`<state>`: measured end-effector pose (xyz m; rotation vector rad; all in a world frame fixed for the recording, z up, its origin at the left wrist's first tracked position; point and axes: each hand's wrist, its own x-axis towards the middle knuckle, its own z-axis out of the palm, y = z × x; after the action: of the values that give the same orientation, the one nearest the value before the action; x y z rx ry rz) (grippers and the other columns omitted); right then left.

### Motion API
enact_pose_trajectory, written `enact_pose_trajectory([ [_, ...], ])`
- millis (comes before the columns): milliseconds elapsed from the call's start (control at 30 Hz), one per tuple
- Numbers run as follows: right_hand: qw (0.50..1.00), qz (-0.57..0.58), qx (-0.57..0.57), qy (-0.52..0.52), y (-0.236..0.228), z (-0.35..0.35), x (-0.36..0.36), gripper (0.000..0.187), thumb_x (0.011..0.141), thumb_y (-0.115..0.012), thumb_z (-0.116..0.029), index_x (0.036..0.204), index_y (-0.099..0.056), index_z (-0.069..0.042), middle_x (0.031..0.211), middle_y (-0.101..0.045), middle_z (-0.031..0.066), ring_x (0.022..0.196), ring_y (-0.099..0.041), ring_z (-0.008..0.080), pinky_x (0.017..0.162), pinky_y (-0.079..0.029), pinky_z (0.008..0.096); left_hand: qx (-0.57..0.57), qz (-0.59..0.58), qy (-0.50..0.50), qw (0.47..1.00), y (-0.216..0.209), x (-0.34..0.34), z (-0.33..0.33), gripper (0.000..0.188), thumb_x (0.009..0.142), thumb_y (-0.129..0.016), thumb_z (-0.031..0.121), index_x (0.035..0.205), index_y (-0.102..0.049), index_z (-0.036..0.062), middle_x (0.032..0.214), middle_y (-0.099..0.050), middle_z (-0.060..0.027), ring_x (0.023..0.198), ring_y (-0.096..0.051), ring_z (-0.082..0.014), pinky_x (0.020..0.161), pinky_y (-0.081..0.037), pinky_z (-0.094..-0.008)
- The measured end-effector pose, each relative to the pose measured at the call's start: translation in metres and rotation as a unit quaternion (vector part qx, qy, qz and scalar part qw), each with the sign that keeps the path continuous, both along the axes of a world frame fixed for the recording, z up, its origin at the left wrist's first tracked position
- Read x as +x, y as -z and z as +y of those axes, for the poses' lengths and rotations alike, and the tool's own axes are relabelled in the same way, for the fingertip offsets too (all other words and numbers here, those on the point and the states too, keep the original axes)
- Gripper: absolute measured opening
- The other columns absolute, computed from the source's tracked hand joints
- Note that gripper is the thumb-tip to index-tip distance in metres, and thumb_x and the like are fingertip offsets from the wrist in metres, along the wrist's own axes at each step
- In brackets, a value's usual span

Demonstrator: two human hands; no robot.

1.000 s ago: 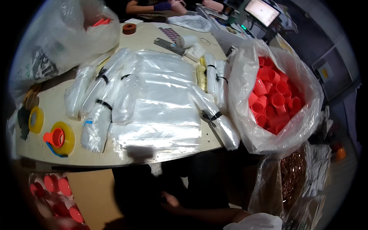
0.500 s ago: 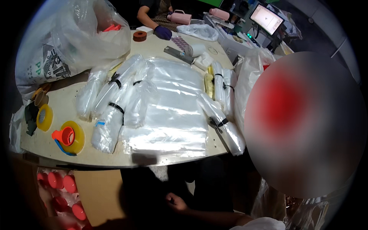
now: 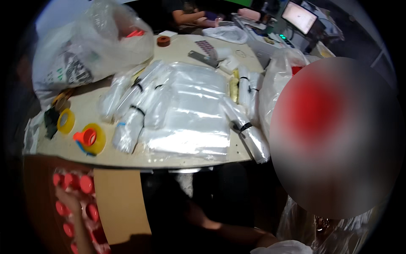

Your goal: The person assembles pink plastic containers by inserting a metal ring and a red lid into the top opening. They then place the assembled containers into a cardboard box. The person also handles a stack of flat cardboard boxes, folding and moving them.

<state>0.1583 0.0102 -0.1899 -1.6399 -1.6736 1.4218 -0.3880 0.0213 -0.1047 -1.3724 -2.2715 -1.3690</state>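
Low at the left, my left hand [image 3: 69, 199] reaches over a box of red-capped containers [image 3: 87, 184]. Its fingers look stretched out among the caps, though blur hides whether they touch one. My right hand [image 3: 197, 215] hangs in dark shadow below the table's front edge, its fingers too dim to read. Beside the box contents stands a brown cardboard flap [image 3: 120, 203]. On the table [image 3: 177, 163] lies a flat stack of clear plastic bags [image 3: 196, 110]. Rolled bundles of clear bags [image 3: 129, 133] tied with black bands lie left of it, and another tied bundle [image 3: 249, 137] lies right.
Yellow tape rolls [image 3: 65, 121] and an orange ring [image 3: 87, 137] lie at the table's left. A big white sack [image 3: 80, 63] stands behind them. Across the table a person in purple gloves [image 3: 210, 17] handles a pink bottle. A monitor [image 3: 299, 17] stands far right; a blurred patch covers the right.
The view has shifted, so the table things sit farther right. My left hand now shows more plainly over the red caps. The person opposite has drawn a gloved hand back to the pink bottle.
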Motion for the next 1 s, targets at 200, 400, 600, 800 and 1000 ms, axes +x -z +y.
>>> enact_pose_trajectory([
  [200, 0.954, 0.3, 0.01, 0.027, -0.135, 0.013, 0.022, 0.029, 0.093, -0.06, 0.0, 0.121, -0.06, -0.004, 0.099, -0.065, 0.0088, 0.093, -0.065, 0.0205, 0.082, -0.052, 0.0286, -0.352, 0.177, 0.257, 0.882, -0.055, 0.316, -0.095, 0.078, 0.07, -0.075, 0.016, 0.141, -0.046, 0.0057, 0.146, -0.042, -0.0164, 0.139, -0.036, -0.0368, 0.115, -0.026, -0.057],
  [400, 0.691, 0.476, 0.343, -0.423, -0.342, -0.008, 0.007, 0.008, 0.089, -0.065, -0.009, 0.093, -0.07, -0.004, 0.106, -0.066, 0.0126, 0.086, -0.066, 0.0243, 0.074, -0.052, 0.0332, -0.442, 0.229, 0.113, 0.86, -0.041, 0.332, -0.143, 0.082, 0.071, -0.071, 0.01, 0.147, -0.039, 0.007, 0.15, -0.038, -0.017, 0.142, -0.031, -0.0382, 0.116, -0.023, -0.0615],
  [600, 0.651, 0.551, 0.464, -0.239, -0.372, -0.036, 0.012, 0.006, 0.076, -0.074, -0.011, 0.077, -0.071, -0.006, 0.083, -0.067, 0.0055, 0.065, -0.059, 0.0188, 0.054, -0.046, 0.0316, -0.357, 0.225, 0.054, 0.905, -0.108, 0.35, -0.136, 0.074, 0.073, -0.062, -0.001, 0.144, -0.042, 0.0029, 0.142, -0.048, -0.0183, 0.128, -0.048, -0.0363, 0.107, -0.039, -0.0482],
  [800, 0.652, 0.551, 0.394, -0.339, -0.376, 0.042, 0.059, 0.011, 0.086, -0.063, -0.011, 0.081, -0.063, -0.001, 0.092, -0.063, 0.0131, 0.076, -0.06, 0.022, 0.065, -0.047, 0.0308, -0.379, 0.23, -0.087, 0.892, -0.168, 0.294, -0.057, 0.044, 0.074, -0.06, -0.001, 0.118, -0.055, 0.0004, 0.087, -0.068, -0.0174, 0.08, -0.069, -0.035, 0.064, -0.054, -0.0459],
  [1000, 0.903, 0.396, 0.153, -0.063, -0.267, 0.077, 0.034, 0.006, 0.093, -0.057, -0.002, 0.095, -0.061, 0.003, 0.081, -0.06, 0.0066, 0.073, -0.055, 0.0131, 0.071, -0.045, 0.0252, -0.314, 0.22, -0.094, 0.919, -0.162, 0.273, -0.021, 0.012, 0.083, -0.058, 0.007, 0.095, -0.059, 0.0068, 0.073, -0.065, -0.0143, 0.07, -0.068, -0.0326, 0.057, -0.053, -0.0458],
])
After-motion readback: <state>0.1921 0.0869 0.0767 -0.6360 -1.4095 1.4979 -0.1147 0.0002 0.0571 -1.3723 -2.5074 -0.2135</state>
